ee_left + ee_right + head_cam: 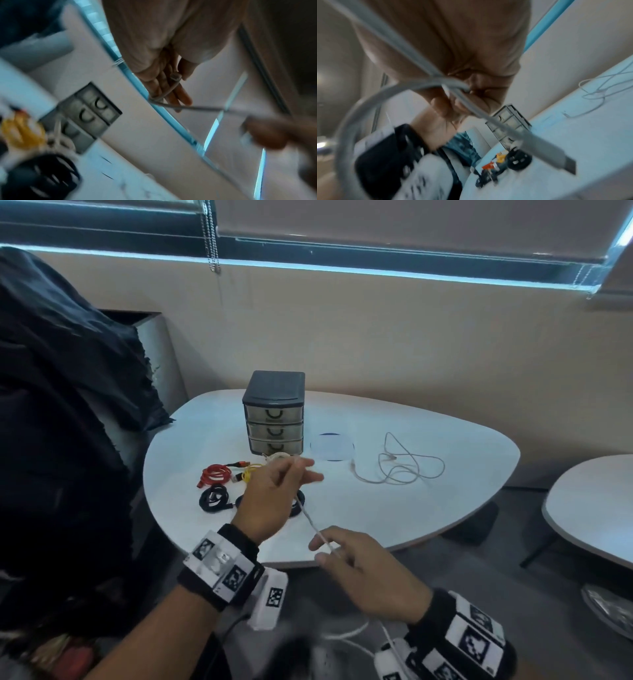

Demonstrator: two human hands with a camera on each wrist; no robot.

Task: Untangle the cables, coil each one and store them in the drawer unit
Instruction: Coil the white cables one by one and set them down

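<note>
- The left hand (270,498) is raised above the surface (428,508), its grip closed on a white cable (310,520): in the head view the thumb and forefinger pinch it, while the other fingers (313,477) reach forward.
- The left wrist view shows the same white cable (171,86) looped across those fingers (181,96), with its end near the thumb.
- The right hand (363,570) is nearer the body, off the front edge of the surface, and its grip also pinches the white cable between thumb and forefinger; a short stretch runs taut between the two hands.
- Only the right wrist view shows the cable (423,59) curving in a wide loop beneath the palm, with a flat plug (563,161) close to the lens; it is too blurred to tell which cable the plug belongs to.
- Only the head view shows a second pale cable (399,465) lying loose and uncoiled on the right part of the surface, well apart from the hands.
- A dark drawer unit (274,412) stands upright toward the back of the surface; its three translucent drawers appear pushed in, and I cannot tell what is in them.
- In front of it lie coiled cables: a red cable (215,474), a yellow cable (249,471), a black cable (214,497), and a whitish coil (278,456) just beside the unit's base.
- A round pale disc (332,447) lies just right of the drawer unit.
</note>
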